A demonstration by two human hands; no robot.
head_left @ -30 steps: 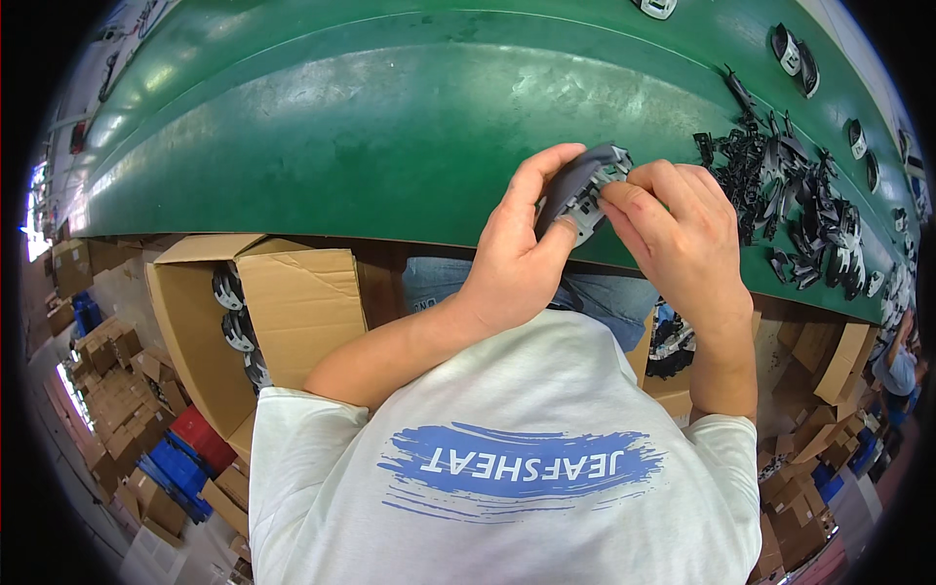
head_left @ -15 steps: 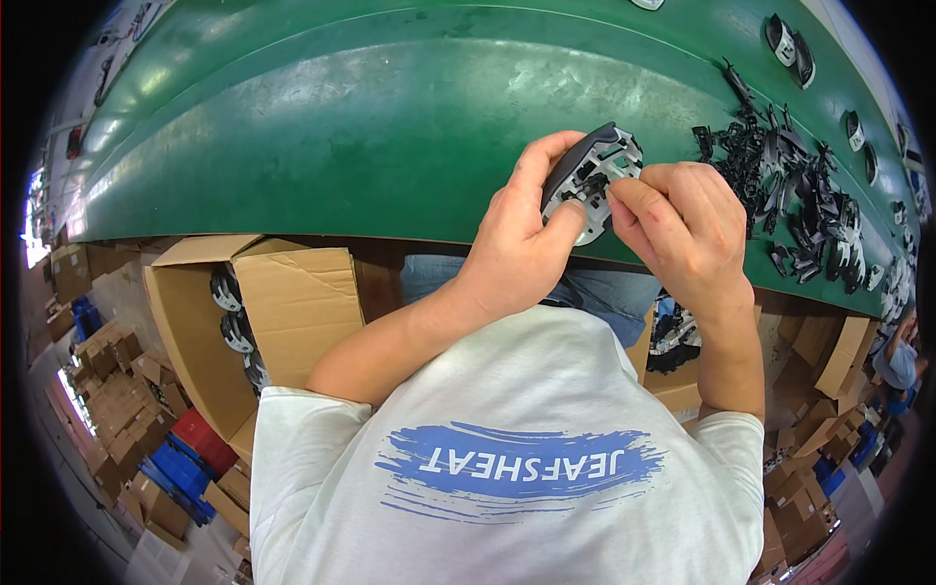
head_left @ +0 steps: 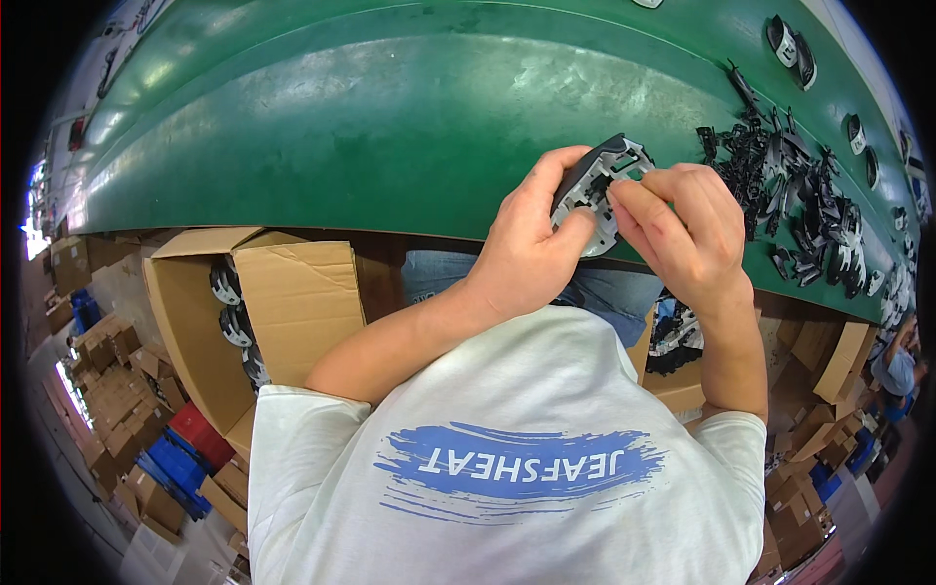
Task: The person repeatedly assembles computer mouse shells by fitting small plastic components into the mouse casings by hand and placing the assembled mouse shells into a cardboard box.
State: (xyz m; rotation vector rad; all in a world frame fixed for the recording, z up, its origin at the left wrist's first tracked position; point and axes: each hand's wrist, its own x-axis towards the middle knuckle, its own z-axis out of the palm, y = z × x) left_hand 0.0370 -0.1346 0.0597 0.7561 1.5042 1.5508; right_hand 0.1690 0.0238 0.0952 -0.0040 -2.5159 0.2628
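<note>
Since the earlier frame the shell [head_left: 597, 190] has tipped up in the hands, its ribbed inner side now turned toward the camera rather than its dark back. It is a grey and black plastic moulding held in the air just over the near edge of the green table [head_left: 322, 107]. The left hand [head_left: 531, 249] wraps it from 7 o'clock, thumb across the lower rim, fingers behind. The right hand [head_left: 682, 234] closes on it from 4 o'clock, fingertips pinched at the inner face near the top; whether a small piece sits between them cannot be told. To do this fitting well, the left hand should likely keep the shell steady and square to the eye, while the right presses with fingertips only, straight into the seat and not at a slant, so that thin ribs are not bent. At 2 o'clock from the shell a heap of black parts [head_left: 799, 210] lies on the table, well apart from the hands. At 8 o'clock, below the table edge, an open carton [head_left: 292, 302] holds more shells; another carton [head_left: 682, 380] sits at 5 o'clock by the right forearm.
</note>
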